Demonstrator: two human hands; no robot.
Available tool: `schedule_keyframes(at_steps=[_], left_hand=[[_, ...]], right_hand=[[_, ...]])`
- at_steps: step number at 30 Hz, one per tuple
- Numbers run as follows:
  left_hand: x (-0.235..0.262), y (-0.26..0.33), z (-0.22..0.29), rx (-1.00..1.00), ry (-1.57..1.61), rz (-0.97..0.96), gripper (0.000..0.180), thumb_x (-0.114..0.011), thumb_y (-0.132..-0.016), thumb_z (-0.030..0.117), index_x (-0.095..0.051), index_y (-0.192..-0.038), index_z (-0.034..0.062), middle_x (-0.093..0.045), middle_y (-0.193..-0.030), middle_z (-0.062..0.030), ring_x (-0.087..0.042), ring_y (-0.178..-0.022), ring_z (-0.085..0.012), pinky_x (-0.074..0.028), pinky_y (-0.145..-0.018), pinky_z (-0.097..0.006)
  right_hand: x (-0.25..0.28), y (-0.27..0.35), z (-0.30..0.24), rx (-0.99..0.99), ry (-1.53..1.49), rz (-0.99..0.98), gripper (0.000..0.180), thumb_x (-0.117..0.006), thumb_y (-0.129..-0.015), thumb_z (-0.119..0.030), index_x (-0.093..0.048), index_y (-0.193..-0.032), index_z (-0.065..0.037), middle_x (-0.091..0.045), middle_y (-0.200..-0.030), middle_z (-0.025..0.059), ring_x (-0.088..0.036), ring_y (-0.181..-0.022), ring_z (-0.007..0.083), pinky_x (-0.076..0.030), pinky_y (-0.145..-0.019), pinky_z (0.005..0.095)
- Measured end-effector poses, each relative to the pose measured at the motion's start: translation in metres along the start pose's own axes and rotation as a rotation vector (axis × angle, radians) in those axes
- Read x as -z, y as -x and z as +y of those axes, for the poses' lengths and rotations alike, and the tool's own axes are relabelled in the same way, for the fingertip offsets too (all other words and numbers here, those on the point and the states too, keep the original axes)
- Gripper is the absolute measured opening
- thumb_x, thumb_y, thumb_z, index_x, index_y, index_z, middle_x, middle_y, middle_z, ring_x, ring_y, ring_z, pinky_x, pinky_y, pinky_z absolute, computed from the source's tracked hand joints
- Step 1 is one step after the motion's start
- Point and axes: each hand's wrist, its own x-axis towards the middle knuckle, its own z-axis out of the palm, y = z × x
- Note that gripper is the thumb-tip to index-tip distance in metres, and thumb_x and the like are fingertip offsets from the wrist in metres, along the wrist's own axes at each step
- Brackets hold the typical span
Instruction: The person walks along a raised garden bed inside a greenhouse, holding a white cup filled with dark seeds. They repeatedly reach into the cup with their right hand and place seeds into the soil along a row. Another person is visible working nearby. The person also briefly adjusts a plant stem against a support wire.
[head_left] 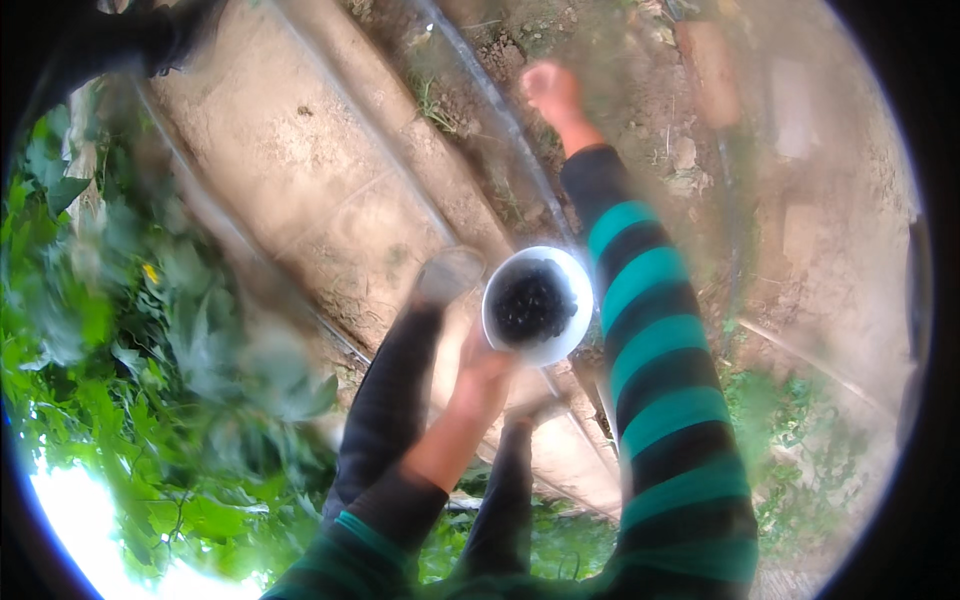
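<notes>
My left hand (482, 375) grips a white bowl (571, 335) from below and holds it up in front of me. The bowl is filled with small dark berries (532, 303). My right hand (551, 90) is stretched far forward at the end of a sleeve with teal and black stripes, its fingers curled closed. Blur hides whether anything is in it. It hovers over bare soil next to a thin dark pipe (490, 100).
Green leafy plants (130, 330) crowd the left side. A pale concrete strip (300, 170) runs diagonally across the ground. My dark-trousered legs (395, 400) show below the bowl. Loose soil, stones and a reddish brick (712, 70) lie to the right.
</notes>
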Motion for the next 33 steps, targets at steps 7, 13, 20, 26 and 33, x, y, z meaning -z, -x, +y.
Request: schedule_keyframes(at_steps=[7, 13, 20, 26, 33], left_hand=[[0.002, -0.001, 0.008, -0.013, 0.011, -0.018, 0.073, -0.064, -0.063, 0.011, -0.041, -0.13, -0.0016, -0.053, -0.119, -0.0098, -0.051, -0.109, -0.02, -0.042, -0.092, -0.032], [0.0, 0.005, 0.012, -0.109, -0.004, -0.09, 0.055, -0.066, -0.066, 0.016, -0.053, -0.117, -0.0006, -0.059, -0.104, -0.0052, -0.055, -0.093, -0.0147, -0.045, -0.077, -0.026], [-0.011, 0.029, -0.008, -0.18, -0.145, -0.267, 0.053, -0.066, -0.071, 0.018, -0.052, -0.119, 0.0005, -0.059, -0.108, -0.004, -0.055, -0.098, -0.0139, -0.044, -0.083, -0.027], [-0.022, 0.107, -0.029, -0.126, -0.118, -0.298, 0.08, -0.066, -0.063, 0.019, -0.036, -0.135, -0.0005, -0.048, -0.13, -0.0127, -0.047, -0.12, -0.0248, -0.037, -0.101, -0.036], [-0.055, 0.268, -0.039, -0.187, -0.061, -0.47, 0.07, -0.066, -0.067, 0.016, -0.041, -0.13, -0.002, -0.053, -0.124, -0.0126, -0.051, -0.115, -0.0252, -0.04, -0.1, -0.038]], right_hand=[[0.033, 0.05, -0.052, -0.223, -0.498, 0.09, 0.023, -0.07, -0.079, -0.003, -0.064, -0.101, 0.0, -0.065, -0.09, 0.0105, -0.064, -0.08, 0.0188, -0.055, -0.073, 0.0325], [0.103, 0.205, -0.138, -0.042, -0.768, -0.021, 0.025, -0.059, -0.091, -0.022, -0.06, -0.105, -0.001, -0.064, -0.098, 0.0133, -0.063, -0.091, 0.0209, -0.055, -0.083, 0.0361], [0.141, 0.385, -0.215, 0.121, 0.07, -0.353, 0.032, -0.04, -0.091, -0.003, -0.057, -0.119, -0.002, -0.06, -0.118, 0.0179, -0.058, -0.111, 0.027, -0.042, -0.099, 0.0344], [0.188, 0.479, -0.242, 0.201, 0.049, -0.242, 0.043, -0.041, -0.084, 0.008, -0.053, -0.124, -0.002, -0.051, -0.129, 0.0215, -0.049, -0.122, 0.0332, -0.037, -0.104, 0.037], [0.224, 0.624, -0.303, 0.463, 0.413, -0.171, 0.058, -0.054, -0.074, 0.007, -0.044, -0.13, -0.004, -0.044, -0.132, 0.0246, -0.044, -0.12, 0.0409, -0.037, -0.103, 0.0425]])
